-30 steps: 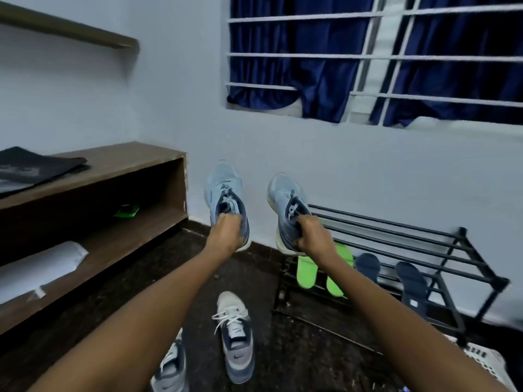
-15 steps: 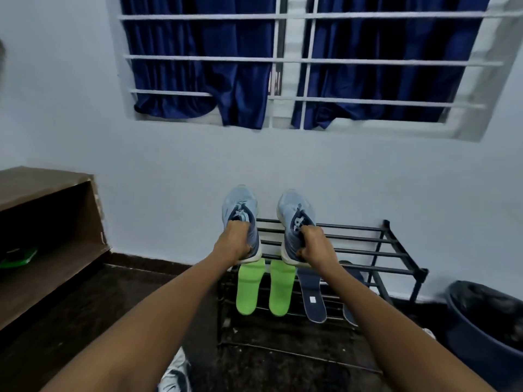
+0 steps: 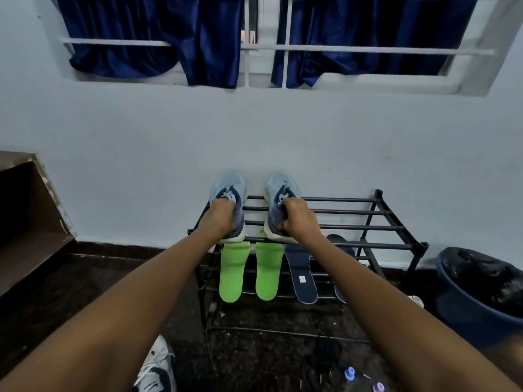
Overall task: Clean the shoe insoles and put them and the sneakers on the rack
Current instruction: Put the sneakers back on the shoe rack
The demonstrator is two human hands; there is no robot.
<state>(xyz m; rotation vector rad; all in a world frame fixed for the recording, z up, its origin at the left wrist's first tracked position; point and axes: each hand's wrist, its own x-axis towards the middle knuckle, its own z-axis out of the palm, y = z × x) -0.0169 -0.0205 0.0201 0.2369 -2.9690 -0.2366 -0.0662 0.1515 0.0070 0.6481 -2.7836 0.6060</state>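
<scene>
Sneakers point(image 3: 226, 190) lowered to rack point(image 3: 368, 227) — left hand point(image 3: 219, 219), right hand point(image 3: 300, 219) gripping

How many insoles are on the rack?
4. Two green insoles sit side by side, left on the rack; a navy insole is right of them; a second navy insole is partly hidden behind the forearm. Others may be hidden.

Black rack point(image 3: 353, 212) — sneakers point(image 3: 227, 183) above, insoles point(image 3: 235, 273) below

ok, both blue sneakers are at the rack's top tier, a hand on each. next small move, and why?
Probably ease both down flat and let go. The left hand and right hand each grip a heel; the left sneaker and right sneaker seem to sit on top bars of the rack, toes at the wall.
</scene>
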